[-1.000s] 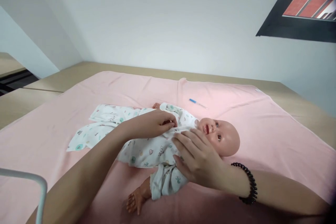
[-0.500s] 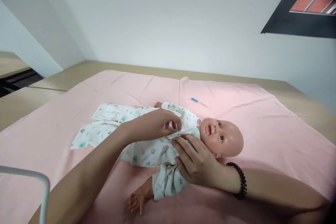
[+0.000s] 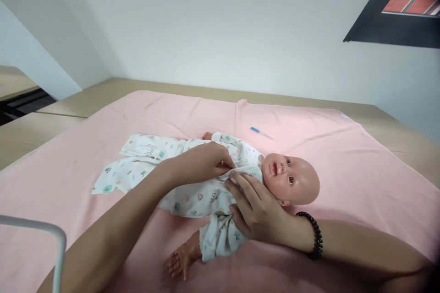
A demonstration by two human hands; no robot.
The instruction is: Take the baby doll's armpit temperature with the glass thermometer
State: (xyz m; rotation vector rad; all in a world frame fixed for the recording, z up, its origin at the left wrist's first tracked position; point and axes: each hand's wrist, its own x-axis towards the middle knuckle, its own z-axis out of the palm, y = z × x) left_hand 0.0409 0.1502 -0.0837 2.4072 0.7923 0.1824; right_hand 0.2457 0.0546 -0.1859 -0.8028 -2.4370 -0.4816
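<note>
A bald baby doll (image 3: 292,179) lies on its back, its head toward the right. It wears a white printed baby shirt (image 3: 197,199) and matching trousers (image 3: 132,171). My left hand (image 3: 206,160) reaches over the doll's belly and pinches the shirt's front edge near the chest. From the right, my right hand (image 3: 259,206) rests on the chest below the chin, its fingertips gripping the same overlapping edge. Both hands' fingertips nearly meet there; the exact fold between them is partly hidden. A black beaded bracelet (image 3: 314,236) circles my right wrist.
A pink sheet (image 3: 357,178) covers much of the wooden tabletop (image 3: 68,100). Beyond the doll's shoulder lies a thin blue-capped thermometer-like stick (image 3: 256,130). A pale bent rail (image 3: 30,223) stands at the near left. A white wall (image 3: 220,27) rises behind, with a dark-framed window (image 3: 388,32).
My left fingers have closed down and moved slightly toward the shirt's edge, narrowing the gap in that hand. My right fingertips shifted a little; the doll stays in place.
</note>
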